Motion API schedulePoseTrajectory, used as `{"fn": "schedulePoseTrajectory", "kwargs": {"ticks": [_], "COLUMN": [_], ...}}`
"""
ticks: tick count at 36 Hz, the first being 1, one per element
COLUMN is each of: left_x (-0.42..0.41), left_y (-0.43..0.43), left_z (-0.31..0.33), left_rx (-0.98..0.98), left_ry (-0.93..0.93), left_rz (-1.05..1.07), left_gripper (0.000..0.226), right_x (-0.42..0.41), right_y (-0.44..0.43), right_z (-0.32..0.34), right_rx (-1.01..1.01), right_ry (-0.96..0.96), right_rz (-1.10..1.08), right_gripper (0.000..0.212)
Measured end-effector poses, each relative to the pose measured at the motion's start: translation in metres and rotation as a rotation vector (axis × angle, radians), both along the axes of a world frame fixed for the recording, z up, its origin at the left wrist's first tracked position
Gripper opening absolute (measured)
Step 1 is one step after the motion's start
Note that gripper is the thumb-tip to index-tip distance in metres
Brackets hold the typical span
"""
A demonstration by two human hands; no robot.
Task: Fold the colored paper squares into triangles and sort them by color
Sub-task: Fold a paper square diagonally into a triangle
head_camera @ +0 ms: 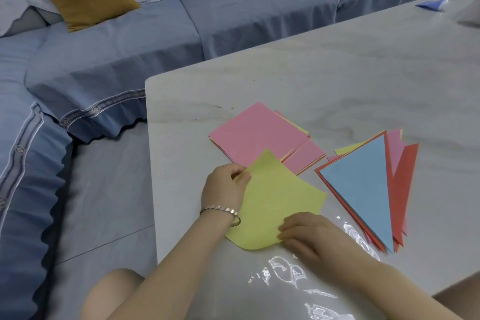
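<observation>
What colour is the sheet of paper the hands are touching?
Yellow; the sheet shows best in the head view.

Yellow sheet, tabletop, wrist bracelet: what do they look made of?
The yellow sheet looks like thin matte paper: it bows softly, no shine. The tabletop looks like pale marble or a marble-print laminate: grey veining, glossy glare near the front. The bracelet is probably metal: shiny silvery links.
</observation>
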State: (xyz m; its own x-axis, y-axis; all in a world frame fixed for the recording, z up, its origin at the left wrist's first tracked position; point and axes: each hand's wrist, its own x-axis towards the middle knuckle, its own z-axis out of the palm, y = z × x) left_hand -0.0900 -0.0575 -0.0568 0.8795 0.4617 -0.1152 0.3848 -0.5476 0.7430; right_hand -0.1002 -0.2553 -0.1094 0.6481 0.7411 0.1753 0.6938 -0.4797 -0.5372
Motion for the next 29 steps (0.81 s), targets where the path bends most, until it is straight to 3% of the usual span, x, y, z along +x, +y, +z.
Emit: {"fn": "schedulePoseTrajectory", "kwargs": {"ticks": [4, 9, 12, 15, 23, 26, 29], "left_x": [-0.016, -0.034, -0.041, -0.045, -0.053, -0.055, -0.056], "left_y": [-0.001, 0.000, 0.001, -0.002, -0.022, -0.031, -0.036], "left_z": [0.002, 0.009, 0.015, 0.021, 0.038, 0.038, 0.039], "left_rx": [-0.081, -0.205, -0.282, -0.355, -0.366, -0.282, -0.214], "left_ry": [-0.059, -0.070, -0.062, -0.061, -0.257, -0.369, -0.453], "left_rz": [-0.038, -0.128, -0.156, -0.180, -0.115, -0.059, -0.007], "left_gripper": [0.013, 0.026, 0.026, 0.020, 0.008, 0.031, 0.039], "right_x": [0.006, 0.019, 0.026, 0.027, 0.020, 0.016, 0.012], "right_y": [0.000, 0.012, 0.016, 0.021, 0.024, 0.024, 0.024], "right_z": [0.014, 0.043, 0.062, 0.075, 0.083, 0.087, 0.091], "right_rx": [0.113, 0.372, 0.389, 0.437, 0.539, 0.557, 0.564], "right_ry": [0.191, 0.221, 0.313, 0.464, 0.595, 0.607, 0.607], "right_rz": [-0.067, -0.334, -0.396, -0.433, -0.490, -0.487, -0.486], "right_gripper": [0.039, 0.007, 0.029, 0.017, 0.012, 0.011, 0.010]}}
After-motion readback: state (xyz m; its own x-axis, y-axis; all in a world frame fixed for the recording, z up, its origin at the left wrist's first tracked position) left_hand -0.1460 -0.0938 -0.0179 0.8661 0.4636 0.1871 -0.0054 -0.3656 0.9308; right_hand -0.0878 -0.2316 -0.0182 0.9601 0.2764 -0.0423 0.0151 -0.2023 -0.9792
